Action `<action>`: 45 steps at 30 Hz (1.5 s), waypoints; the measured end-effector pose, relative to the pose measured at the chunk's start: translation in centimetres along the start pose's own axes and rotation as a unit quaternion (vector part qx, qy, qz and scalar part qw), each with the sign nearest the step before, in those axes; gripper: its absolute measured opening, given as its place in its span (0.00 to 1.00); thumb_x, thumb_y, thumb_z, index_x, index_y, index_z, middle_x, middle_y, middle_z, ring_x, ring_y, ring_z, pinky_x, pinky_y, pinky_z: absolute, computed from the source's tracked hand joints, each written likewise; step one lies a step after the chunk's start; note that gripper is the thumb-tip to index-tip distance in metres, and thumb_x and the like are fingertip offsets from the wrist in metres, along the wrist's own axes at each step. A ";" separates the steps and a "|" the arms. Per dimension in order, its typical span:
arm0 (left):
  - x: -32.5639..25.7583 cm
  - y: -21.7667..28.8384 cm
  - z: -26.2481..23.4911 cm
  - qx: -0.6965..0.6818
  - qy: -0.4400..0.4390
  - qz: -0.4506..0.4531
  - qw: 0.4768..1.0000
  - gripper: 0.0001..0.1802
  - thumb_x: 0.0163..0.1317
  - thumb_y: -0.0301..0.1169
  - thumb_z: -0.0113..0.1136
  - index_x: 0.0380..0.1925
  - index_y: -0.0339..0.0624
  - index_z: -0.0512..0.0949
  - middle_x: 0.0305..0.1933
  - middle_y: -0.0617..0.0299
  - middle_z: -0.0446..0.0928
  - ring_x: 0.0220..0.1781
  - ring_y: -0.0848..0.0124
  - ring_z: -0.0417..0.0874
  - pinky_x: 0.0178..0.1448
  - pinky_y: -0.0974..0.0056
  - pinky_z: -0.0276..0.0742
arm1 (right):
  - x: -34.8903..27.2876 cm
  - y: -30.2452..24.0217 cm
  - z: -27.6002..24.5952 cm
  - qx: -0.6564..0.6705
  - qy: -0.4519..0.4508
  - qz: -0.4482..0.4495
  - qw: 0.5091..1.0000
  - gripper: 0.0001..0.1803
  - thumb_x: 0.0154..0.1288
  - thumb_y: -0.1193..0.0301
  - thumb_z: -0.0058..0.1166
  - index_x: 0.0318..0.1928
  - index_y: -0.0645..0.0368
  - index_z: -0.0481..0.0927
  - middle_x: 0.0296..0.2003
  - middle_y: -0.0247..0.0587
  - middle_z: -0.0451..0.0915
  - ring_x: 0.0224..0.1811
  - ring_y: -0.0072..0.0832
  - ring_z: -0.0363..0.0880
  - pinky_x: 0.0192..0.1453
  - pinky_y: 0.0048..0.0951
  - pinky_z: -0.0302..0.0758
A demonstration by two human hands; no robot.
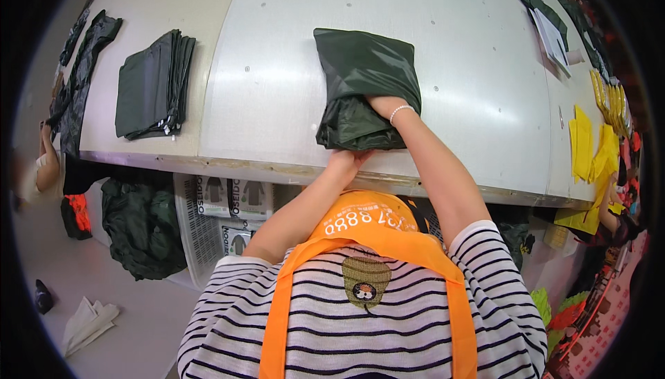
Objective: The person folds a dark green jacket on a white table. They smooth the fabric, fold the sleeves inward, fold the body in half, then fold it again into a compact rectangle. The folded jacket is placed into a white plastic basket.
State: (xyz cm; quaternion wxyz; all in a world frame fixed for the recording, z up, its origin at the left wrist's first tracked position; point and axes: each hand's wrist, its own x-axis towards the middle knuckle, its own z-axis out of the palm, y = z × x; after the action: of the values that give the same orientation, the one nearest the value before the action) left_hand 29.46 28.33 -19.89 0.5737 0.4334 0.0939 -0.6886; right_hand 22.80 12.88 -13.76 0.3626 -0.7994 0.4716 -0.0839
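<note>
Right hand (383, 105) fingers tucked into a fold of the dark green garment (365, 74), fingertips hidden, so spread or closed cannot be told; beaded bracelet (400, 110) on the wrist. Left hand (348, 158) lies flat on the garment's near edge, fingers together, pressing down. Garment sits folded on the grey table (277, 88), near its front edge. Stack of dark folded pieces (152, 85) well apart to the left. Yellow pieces (589, 143) far right. White crate (208, 230) under the table.
</note>
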 end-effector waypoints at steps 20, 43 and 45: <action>-4.8 6.9 4.8 0.140 -0.063 0.099 0.983 0.15 0.67 0.31 0.46 0.48 0.33 0.73 0.47 0.54 0.77 0.50 0.63 0.78 0.61 0.56 0.73 | -13.8 -0.4 0.2 0.451 0.067 0.087 0.886 0.12 0.66 0.65 0.55 0.39 0.61 0.78 0.39 0.42 0.80 0.42 0.30 0.79 0.48 0.30 0.75; -4.6 8.8 14.4 0.813 -0.143 0.564 0.032 0.39 0.49 0.26 0.58 0.65 0.63 0.64 0.72 0.49 0.54 0.44 0.63 0.75 0.43 0.66 0.77 | -10.4 -0.4 -1.7 0.616 0.223 0.146 0.741 0.08 0.63 0.80 0.43 0.30 0.70 0.75 0.28 0.40 0.77 0.26 0.24 0.79 0.33 0.25 0.82; -2.7 9.4 14.8 0.808 -0.085 0.583 0.000 0.37 0.50 0.28 0.58 0.65 0.63 0.65 0.72 0.54 0.55 0.42 0.62 0.74 0.41 0.66 0.75 | -10.1 0.3 -0.8 0.603 0.233 0.134 0.751 0.08 0.62 0.80 0.44 0.27 0.69 0.74 0.26 0.40 0.77 0.26 0.24 0.79 0.33 0.26 0.83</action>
State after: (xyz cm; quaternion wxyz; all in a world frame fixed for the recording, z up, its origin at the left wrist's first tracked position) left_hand 30.35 17.92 -5.57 0.0595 0.4596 -0.8580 0.2216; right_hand 16.73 20.61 -11.25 0.6561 -0.2986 0.4951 -0.4851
